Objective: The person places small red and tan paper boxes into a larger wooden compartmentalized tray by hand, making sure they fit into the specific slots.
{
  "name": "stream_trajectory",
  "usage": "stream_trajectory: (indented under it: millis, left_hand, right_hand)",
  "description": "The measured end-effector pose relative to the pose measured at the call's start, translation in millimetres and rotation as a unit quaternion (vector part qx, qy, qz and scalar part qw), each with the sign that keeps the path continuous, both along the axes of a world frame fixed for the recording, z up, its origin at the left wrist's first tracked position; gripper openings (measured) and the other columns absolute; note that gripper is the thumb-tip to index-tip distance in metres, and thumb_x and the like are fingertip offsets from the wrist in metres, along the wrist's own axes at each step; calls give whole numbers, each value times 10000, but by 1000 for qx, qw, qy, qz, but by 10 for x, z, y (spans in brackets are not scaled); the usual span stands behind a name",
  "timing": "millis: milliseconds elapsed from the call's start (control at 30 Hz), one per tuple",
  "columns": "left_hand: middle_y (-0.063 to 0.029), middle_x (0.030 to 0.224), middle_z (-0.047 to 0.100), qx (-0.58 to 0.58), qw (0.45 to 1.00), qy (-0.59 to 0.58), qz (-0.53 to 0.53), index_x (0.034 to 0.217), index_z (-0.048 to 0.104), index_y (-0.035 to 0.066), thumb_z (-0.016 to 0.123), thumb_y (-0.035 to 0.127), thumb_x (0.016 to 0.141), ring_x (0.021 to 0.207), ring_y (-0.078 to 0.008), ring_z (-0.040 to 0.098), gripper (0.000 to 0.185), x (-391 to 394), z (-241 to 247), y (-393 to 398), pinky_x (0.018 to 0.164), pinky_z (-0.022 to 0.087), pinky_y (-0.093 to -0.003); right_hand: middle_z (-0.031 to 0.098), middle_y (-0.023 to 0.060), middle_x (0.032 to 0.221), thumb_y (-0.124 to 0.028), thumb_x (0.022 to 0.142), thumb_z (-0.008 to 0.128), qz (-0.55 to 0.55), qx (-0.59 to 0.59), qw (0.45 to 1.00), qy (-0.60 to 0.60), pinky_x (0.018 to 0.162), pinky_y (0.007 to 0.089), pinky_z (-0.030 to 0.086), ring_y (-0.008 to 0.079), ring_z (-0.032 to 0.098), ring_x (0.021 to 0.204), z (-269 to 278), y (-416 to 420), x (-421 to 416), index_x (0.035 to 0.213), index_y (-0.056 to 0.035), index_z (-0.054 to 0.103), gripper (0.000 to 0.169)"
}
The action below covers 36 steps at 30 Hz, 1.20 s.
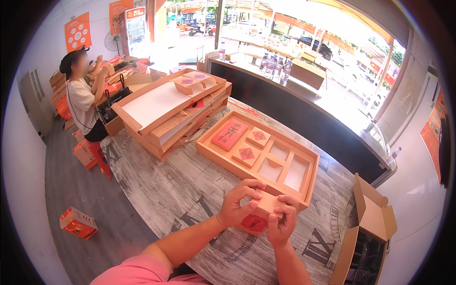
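Between my left hand (239, 203) and my right hand (284, 220) is a small kraft cardboard box (268, 202), gripped at its sides by the fingers of both. Just under it is a larger box with a red printed emblem (254, 223); how the two touch is hidden by my hands. Beyond them lies a shallow cardboard gift tray (202, 149) with a divider. Its compartments hold a red box with black characters (229, 134) and two small boxes with red diamond labels, one further back (258, 137), one nearer (245, 155). Several other compartments show a white bottom.
Stacked cardboard trays (153, 124) stand at the table's left. An open carton (370, 228) with dark contents is at the right. Behind runs a counter with water bottles (274, 66). A seated person (80, 92) works at the far left. A red printed bag (78, 222) stands on the floor.
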<state>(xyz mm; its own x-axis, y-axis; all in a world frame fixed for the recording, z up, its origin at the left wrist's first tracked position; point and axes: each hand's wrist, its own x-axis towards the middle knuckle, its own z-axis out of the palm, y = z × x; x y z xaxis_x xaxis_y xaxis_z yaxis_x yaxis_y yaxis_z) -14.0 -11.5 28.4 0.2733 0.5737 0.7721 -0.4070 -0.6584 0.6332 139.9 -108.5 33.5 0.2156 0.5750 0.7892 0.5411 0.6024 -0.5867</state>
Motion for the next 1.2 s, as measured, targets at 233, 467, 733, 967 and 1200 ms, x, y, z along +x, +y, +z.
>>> stream_trajectory:
  millis: [233,467,733,967,1200]
  left_hand:
    - [-188,1281,625,-80,996,17,-33,1078,631,40,648,253,1014,1181,-257,608,223,47,-40,-45,1013,474,-371]
    - [-131,1262,663,-220,974,-46,3,1086,628,36,609,267,1052,1148,-197,607,234,7,-85,135,1025,468,-340]
    - [-94,1226,684,-372,911,-175,37,1069,635,54,559,251,1073,1094,-160,623,212,-303,-116,444,981,491,-317]
    - [-84,1230,676,-465,868,-155,-86,1131,591,81,572,180,959,1093,-158,628,199,-426,-140,487,946,504,-320]
    - [-85,1276,638,-422,887,-79,-169,1296,557,55,580,158,898,1132,-169,625,412,-413,-152,474,940,509,-319]
  right_hand:
    - [540,251,1301,-193,896,744,-19,1,1000,-11,1027,444,459,362,558,1184,-93,-1,31,1201,-3,537,415]
    - [528,223,1399,-109,839,787,74,-196,971,111,1061,424,467,327,565,1255,-404,62,-65,1561,54,297,887]
    - [564,177,1369,-103,852,796,112,-275,954,38,1090,388,444,265,566,1265,-631,165,-23,1550,38,331,850]
    - [485,112,1459,-118,986,666,144,-171,924,311,1120,342,395,203,482,1332,-608,161,-2,1545,-22,348,651]
    - [422,149,1511,6,924,617,26,-97,965,241,1185,373,325,252,419,1401,-617,144,113,1534,39,322,679]
